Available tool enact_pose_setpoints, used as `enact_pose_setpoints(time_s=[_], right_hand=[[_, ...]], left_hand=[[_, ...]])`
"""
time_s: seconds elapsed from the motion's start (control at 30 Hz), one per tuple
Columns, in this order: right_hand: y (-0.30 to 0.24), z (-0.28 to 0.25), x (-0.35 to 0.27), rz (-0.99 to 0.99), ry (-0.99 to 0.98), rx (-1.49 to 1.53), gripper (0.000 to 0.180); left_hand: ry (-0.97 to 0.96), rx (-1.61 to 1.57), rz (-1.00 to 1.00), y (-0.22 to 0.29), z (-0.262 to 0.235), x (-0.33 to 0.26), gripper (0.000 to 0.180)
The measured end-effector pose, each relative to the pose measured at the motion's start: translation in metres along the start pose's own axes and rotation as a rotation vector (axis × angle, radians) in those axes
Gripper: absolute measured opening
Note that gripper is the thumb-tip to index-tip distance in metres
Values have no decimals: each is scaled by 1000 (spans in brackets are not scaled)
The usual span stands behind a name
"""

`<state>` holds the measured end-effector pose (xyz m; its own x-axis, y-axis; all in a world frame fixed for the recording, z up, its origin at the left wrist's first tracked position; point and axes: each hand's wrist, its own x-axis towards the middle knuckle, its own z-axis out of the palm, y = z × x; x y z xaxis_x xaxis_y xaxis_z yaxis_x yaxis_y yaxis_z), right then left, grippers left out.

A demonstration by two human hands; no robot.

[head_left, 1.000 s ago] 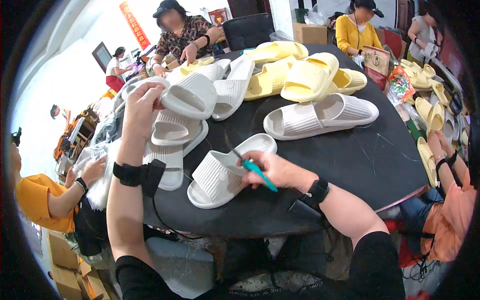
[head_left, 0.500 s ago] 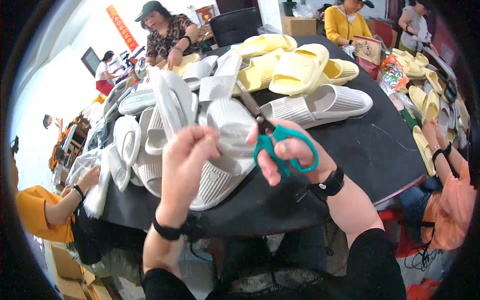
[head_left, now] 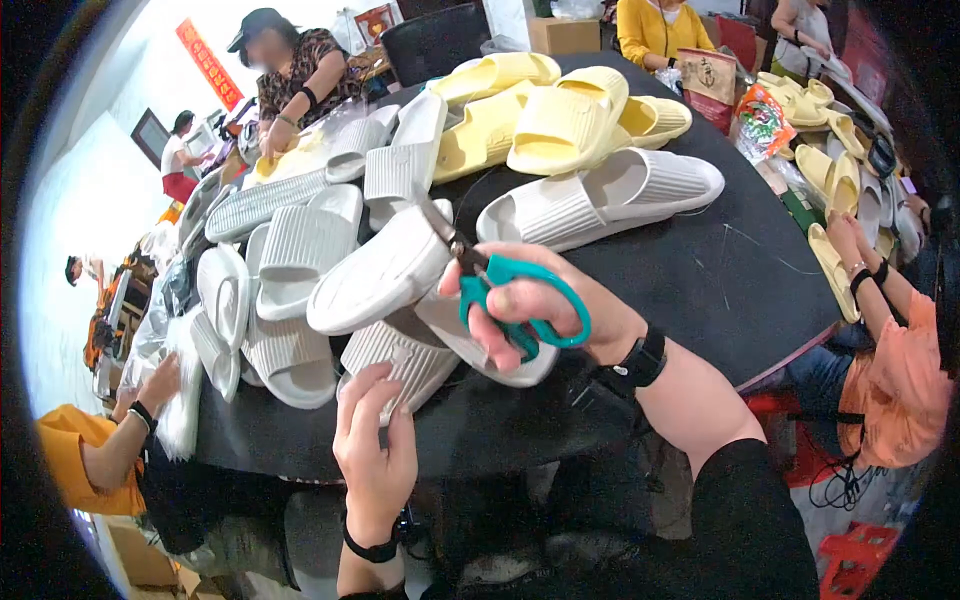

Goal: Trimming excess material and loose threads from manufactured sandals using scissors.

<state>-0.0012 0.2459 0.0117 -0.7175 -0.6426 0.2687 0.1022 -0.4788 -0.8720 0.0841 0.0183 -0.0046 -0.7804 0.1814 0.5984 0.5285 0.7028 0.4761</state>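
Note:
My right hand (head_left: pixel 560 300) grips a pair of scissors (head_left: pixel 535 305) with teal handles. The blades point up and to the left, in front of a pale grey slipper (head_left: pixel 375 270) that lies sole up and tilted across the others. Below it, my left hand (head_left: pixel 375 445) is open, fingers loosely stretched and slightly bent. Its fingertips are at the ribbed strap of another grey slipper (head_left: pixel 405 362); whether they press on it I cannot tell. A further grey slipper (head_left: pixel 490 345) is partly hidden behind my right hand.
More grey slippers (head_left: pixel 300 255) crowd the black table (head_left: pixel 720 290) on the left, yellow slippers (head_left: pixel 565 130) at the back. A large grey slipper (head_left: pixel 610 195) lies right of centre. Co-workers handle slippers around the table; one hand (head_left: pixel 160 385) holds clear bags at the left.
My left hand has moved down toward the table's near edge, its fingers opening from a closed shape. A grey slipper now lies sole up by the scissors. The whole view has shifted somewhat.

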Motion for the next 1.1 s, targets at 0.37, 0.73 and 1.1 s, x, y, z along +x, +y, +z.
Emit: enact_pose_setpoints(time_s=[0.37, 0.73, 1.1], right_hand=[[16, -9, 9, 9, 58, 4, 41], [7, 4, 4, -26, -60, 101, 29], [10, 6, 4, 5, 2, 71, 30]], left_hand=[[282, 384, 173, -7, -11, 42, 56], [320, -75, -454, -35, -27, 70, 18], [195, -1114, -601, -58, 5, 26, 24]])
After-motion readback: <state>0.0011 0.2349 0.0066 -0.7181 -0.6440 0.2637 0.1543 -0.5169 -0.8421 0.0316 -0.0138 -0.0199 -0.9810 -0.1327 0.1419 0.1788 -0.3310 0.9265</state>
